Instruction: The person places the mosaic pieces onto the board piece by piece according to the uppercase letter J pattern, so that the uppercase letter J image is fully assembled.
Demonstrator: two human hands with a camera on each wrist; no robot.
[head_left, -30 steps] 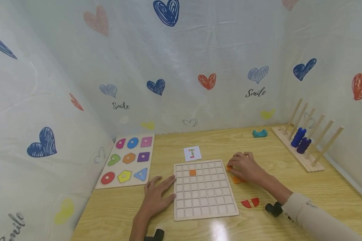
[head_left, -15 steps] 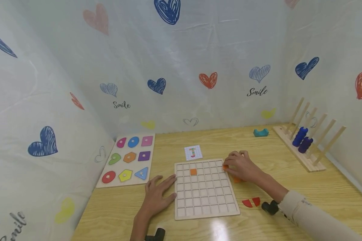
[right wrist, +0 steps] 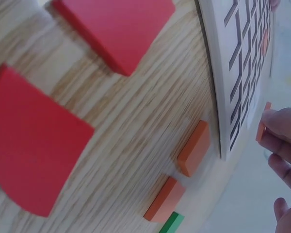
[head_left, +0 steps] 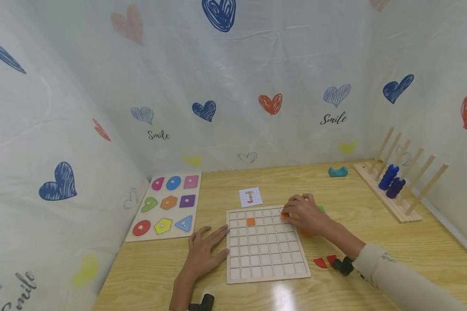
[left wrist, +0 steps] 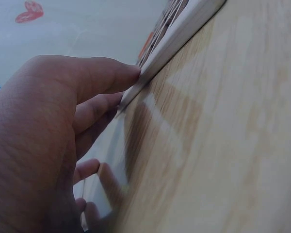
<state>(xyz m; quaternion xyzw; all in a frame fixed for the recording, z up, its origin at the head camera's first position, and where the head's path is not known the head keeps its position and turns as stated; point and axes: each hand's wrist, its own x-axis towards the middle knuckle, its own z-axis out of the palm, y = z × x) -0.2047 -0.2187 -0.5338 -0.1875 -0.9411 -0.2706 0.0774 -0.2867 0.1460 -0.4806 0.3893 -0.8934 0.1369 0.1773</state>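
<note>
A wooden grid board [head_left: 268, 250] lies in the middle of the table, with one orange square tile in its upper left part. My left hand [head_left: 206, 252] rests beside it, fingers spread, with thumb and index fingertips at its left edge. Above the board's upper right corner, my right hand [head_left: 307, 216] pinches another orange tile [right wrist: 262, 124] between thumb and fingers. Two more orange tiles [right wrist: 194, 148] and a green tile [right wrist: 172, 223] lie on the table right of the board. Nearer me are two red curved-edge pieces [head_left: 320, 262].
Behind the board lies a small card [head_left: 251, 197] printed with a coloured J. A shape puzzle board [head_left: 183, 191] occupies the left side. At the right stands a wooden peg rack [head_left: 410, 217] with blue pieces [head_left: 389, 176], near a teal curved piece [head_left: 337, 172].
My right hand has moved left with the orange tile, from the table beside the board to over its upper right corner. A green tile now shows behind the hand. The left hand stays put.
</note>
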